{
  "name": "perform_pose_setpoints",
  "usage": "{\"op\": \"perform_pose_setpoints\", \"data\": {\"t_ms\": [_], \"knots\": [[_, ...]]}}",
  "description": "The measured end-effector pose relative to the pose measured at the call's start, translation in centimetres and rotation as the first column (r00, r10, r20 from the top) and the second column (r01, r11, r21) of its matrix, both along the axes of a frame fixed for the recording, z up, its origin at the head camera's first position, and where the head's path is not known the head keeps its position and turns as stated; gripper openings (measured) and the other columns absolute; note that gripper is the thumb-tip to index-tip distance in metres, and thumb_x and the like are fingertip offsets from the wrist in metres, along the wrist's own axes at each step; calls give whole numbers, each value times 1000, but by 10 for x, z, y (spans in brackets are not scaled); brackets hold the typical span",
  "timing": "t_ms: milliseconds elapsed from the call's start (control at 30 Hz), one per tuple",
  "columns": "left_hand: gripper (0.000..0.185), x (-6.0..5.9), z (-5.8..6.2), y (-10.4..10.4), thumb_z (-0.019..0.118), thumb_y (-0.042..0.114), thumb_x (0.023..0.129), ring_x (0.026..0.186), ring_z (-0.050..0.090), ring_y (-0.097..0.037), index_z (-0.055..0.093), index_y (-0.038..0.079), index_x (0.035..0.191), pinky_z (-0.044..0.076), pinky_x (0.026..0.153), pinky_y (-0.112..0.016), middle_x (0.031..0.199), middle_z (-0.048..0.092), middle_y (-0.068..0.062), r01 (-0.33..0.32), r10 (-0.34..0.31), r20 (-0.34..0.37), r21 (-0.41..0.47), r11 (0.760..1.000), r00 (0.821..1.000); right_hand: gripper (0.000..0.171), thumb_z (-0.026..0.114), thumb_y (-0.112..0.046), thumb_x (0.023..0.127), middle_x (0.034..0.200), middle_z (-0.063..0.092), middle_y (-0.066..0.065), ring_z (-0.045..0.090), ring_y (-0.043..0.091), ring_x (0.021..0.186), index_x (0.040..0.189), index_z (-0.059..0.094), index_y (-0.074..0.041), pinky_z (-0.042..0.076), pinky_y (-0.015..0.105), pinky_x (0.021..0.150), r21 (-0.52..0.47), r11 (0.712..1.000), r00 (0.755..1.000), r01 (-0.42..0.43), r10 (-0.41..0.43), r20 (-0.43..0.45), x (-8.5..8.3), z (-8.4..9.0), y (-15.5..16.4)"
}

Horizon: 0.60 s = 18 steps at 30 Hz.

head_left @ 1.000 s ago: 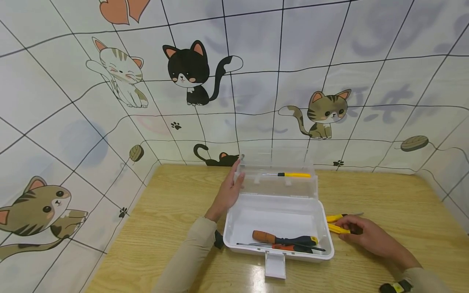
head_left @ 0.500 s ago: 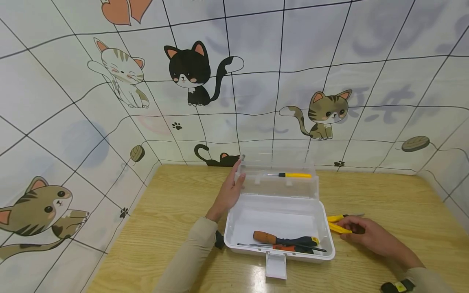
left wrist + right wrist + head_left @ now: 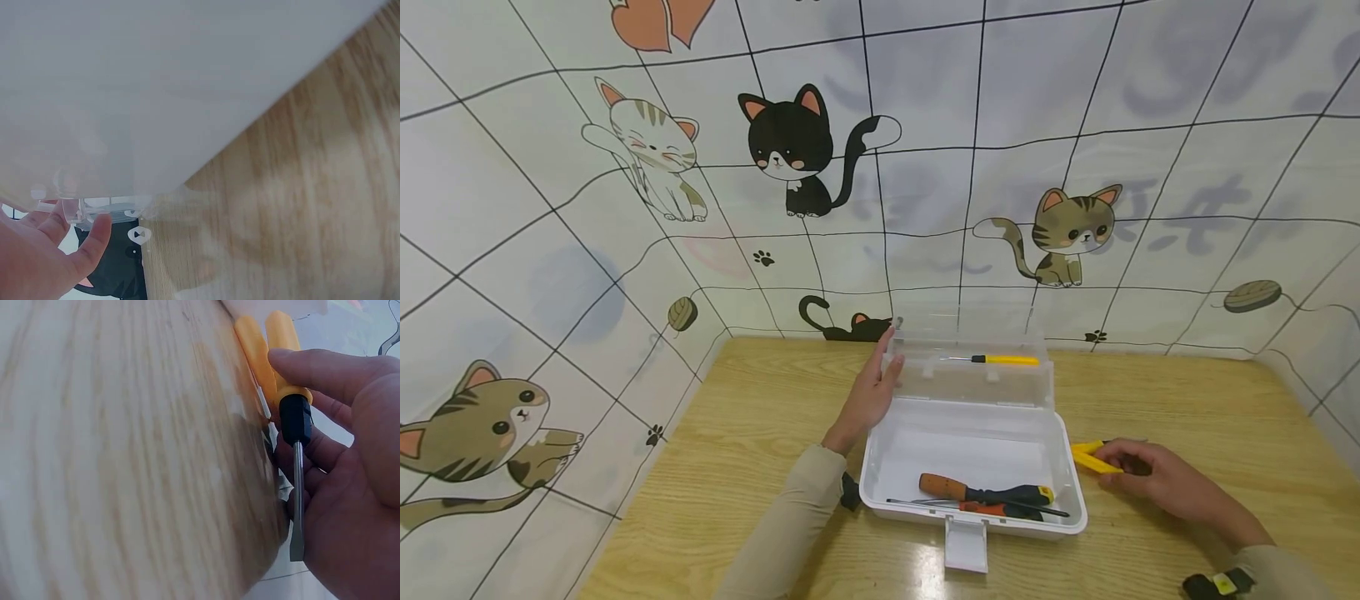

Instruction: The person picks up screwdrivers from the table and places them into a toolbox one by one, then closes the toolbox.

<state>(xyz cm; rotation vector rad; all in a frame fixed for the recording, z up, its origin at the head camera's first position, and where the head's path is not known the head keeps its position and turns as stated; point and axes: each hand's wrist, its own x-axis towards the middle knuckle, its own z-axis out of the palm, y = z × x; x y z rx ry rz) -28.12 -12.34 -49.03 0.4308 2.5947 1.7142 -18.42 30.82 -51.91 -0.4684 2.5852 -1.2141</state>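
Observation:
A white toolbox (image 3: 955, 442) stands on the table, its clear lid (image 3: 970, 385) raised at the back. My left hand (image 3: 865, 407) grips the lid's left edge, thumb in front. In the right wrist view, my right hand (image 3: 350, 431) pinches a flathead screwdriver (image 3: 296, 422) by its yellow handle between thumb and fingers, blade toward the palm. Beside it is a second yellow-handled screwdriver (image 3: 253, 350), its far end partly hidden by the fingers. In the box lie several screwdrivers, with a brown handle (image 3: 943, 487), a black-and-yellow one (image 3: 1028, 493) and a red-and-black one (image 3: 1000, 509).
Another yellow-handled screwdriver (image 3: 1009, 360) lies in the lid's compartment. The white latch (image 3: 966, 546) hangs down at the box's front. Wood-grain tabletop (image 3: 760, 400) surrounds the box, and a cat-patterned wall (image 3: 925, 192) rises right behind the lid.
The hands and toolbox hold almost the same places. The whole head view has shifted slightly to the right.

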Motion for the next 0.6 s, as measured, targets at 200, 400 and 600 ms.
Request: {"op": "perform_pose_setpoints", "data": {"t_ms": [200, 400, 600], "knots": [[63, 0, -1, -1, 37, 53, 104, 106, 66, -39, 13, 35, 159, 43, 102, -58, 163, 24, -4, -5, 5, 2, -10, 1000, 1000, 23, 71, -24, 92, 102, 60, 3, 49, 7, 84, 112, 67, -12, 41, 23, 68, 34, 999, 1000, 20, -19, -10, -1, 2, 0], [62, 0, -1, -1, 37, 53, 104, 108, 66, -40, 13, 36, 159, 42, 104, -58, 164, 21, 0, -1, 1, 6, -3, 1000, 1000, 23, 71, -22, 92, 103, 63, 2, 51, 7, 83, 112, 68, -11, 43, 22, 68, 33, 999, 999, 37, -36, -23, -1, 2, 0], [62, 1, 1, 0, 37, 54, 104, 109, 65, -39, 13, 38, 159, 42, 103, -57, 164, 21, 1, 2, -2, 8, -1, 1000, 1000, 22, 71, -24, 93, 106, 64, 3, 53, 6, 84, 111, 67, -12, 45, 22, 71, 32, 999, 999, 31, -30, -22, -3, 2, 3]]}}
